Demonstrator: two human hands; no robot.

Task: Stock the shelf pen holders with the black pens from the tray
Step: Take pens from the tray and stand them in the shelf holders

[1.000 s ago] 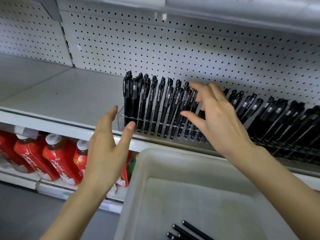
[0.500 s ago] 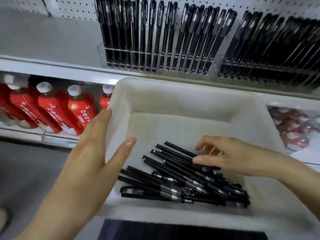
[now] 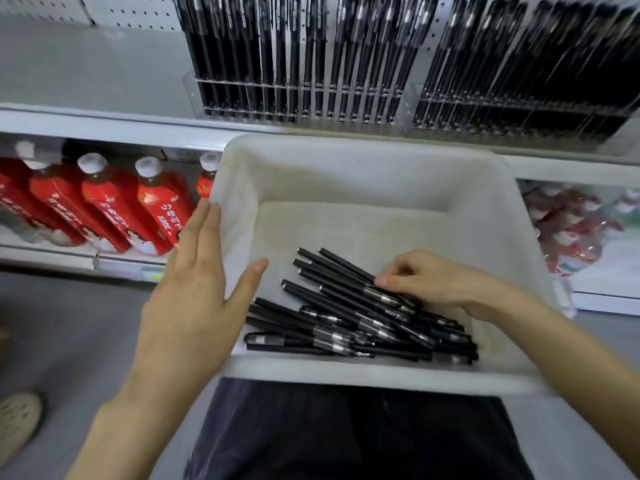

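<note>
- Bottom centre, nearest the camera, dark clothing (image 3: 346, 434) on the person's lap. A pale shoe (image 3: 17, 420) sits on the grey floor (image 3: 69, 323) at the lower left edge.
- Just above the lap is the white tray (image 3: 346, 375), filling the middle of the frame.
- The left hand (image 3: 194, 299) is at centre left, flat over the tray's left wall. Its fingers are straight and the thumb is spread out over the inside. The grip is released and holds nothing.
- Inside the tray, the black pens (image 3: 346, 320) lie in a loose, crisscrossed pile against the near wall, right of centre.
- The right hand (image 3: 440, 285) comes in from the lower right and is down on that pile, fingers curled, tips on the top pens. Whether its grip has actually pinched one, I cannot tell.
- Further back on the left, red bottles (image 3: 114, 209) with white caps lean in a row on a lower shelf.
- Across the top of the frame, the upper shelf (image 3: 104, 126) carries two clear pen holders: one (image 3: 298, 98) at top centre and another (image 3: 519, 109) at top right. Both are packed with upright black pens.
- Behind them, white pegboard (image 3: 138, 10).
</note>
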